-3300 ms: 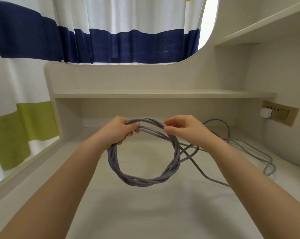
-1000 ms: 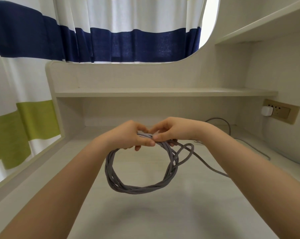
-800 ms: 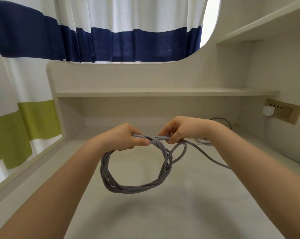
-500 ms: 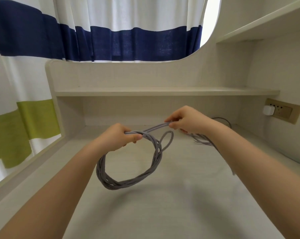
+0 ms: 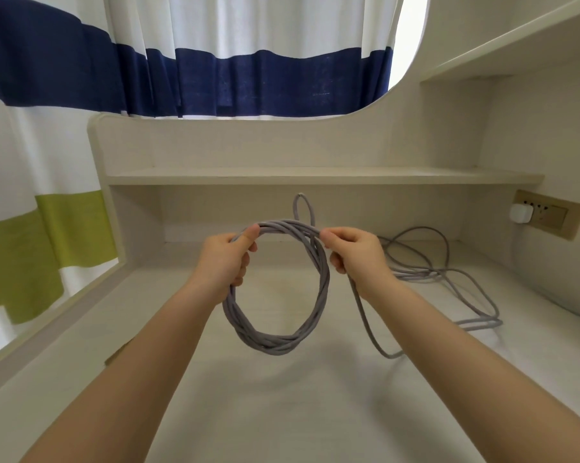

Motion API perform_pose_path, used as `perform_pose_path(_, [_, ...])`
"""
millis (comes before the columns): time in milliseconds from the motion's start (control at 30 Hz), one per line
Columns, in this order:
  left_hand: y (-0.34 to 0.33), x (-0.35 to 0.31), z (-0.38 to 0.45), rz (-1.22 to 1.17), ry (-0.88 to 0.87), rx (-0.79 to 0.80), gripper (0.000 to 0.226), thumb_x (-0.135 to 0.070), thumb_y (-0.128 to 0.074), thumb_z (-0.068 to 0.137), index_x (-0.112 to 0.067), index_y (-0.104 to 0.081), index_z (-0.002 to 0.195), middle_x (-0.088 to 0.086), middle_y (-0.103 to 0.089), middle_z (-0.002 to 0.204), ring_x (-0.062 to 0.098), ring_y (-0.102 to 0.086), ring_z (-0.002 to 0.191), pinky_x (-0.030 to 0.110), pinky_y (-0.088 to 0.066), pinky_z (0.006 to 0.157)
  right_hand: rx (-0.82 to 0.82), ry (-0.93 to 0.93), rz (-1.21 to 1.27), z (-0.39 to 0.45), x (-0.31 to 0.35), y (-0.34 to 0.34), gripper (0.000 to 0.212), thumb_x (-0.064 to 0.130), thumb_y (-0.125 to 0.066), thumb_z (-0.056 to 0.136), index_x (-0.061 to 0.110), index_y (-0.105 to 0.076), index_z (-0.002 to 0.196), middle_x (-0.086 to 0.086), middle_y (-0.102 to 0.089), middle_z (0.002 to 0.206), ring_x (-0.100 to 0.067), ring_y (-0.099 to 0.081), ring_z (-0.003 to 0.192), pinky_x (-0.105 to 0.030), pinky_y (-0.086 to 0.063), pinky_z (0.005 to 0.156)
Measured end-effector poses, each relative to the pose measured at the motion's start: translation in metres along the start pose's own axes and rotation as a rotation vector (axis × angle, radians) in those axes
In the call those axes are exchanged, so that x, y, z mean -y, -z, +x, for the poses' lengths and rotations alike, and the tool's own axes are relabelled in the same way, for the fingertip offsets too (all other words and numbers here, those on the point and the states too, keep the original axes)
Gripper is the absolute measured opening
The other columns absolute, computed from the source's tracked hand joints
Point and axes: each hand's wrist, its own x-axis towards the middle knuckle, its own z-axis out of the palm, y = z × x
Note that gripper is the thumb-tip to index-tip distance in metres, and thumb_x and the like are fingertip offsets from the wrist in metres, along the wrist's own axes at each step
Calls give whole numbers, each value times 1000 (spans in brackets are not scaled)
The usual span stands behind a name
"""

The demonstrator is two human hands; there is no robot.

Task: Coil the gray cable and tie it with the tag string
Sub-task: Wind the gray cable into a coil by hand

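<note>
A gray cable (image 5: 278,342) hangs as a round coil of several turns above the desk. My left hand (image 5: 226,262) grips the coil at its upper left. My right hand (image 5: 355,252) pinches the coil's top right, and a small loop of cable (image 5: 303,208) sticks up just left of it. From my right hand a single strand (image 5: 368,325) drops to the desk and runs to a loose pile of cable (image 5: 448,275) at the right. No tag string shows.
The pale desk top (image 5: 281,412) lies below, with a low shelf (image 5: 315,177) at the back. A wall socket with a white plug (image 5: 520,215) is on the right wall. A striped curtain (image 5: 215,61) hangs behind and to the left.
My right hand laid another turn onto the coil and now pinches its top right; a small loop has sprung up above it. The coil hangs rounder and more slack cable shows at right.
</note>
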Motion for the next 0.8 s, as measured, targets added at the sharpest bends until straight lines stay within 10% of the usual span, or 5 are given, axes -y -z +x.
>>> perform_pose_path(400, [4,-10,-8,-147,-95,208,37,-39,-46,90,-12,-46,64,-10,-28,37,5,-19,29,11,-17,35,295,-219,185,3,-7,-1,29,32,-41,94,15,-65,95,-2,-69,81,-15,-64,80,-27,-47,75])
perform_pose_path(800, [17,6,-10,70,39,181,32,-35,-50,90,-10,-65,77,3,-63,59,18,-61,55,25,-55,55,170,-6,80,2,8,-2,19,14,-50,92,2,-64,92,-7,-45,60,-14,-30,47,-21,-26,44])
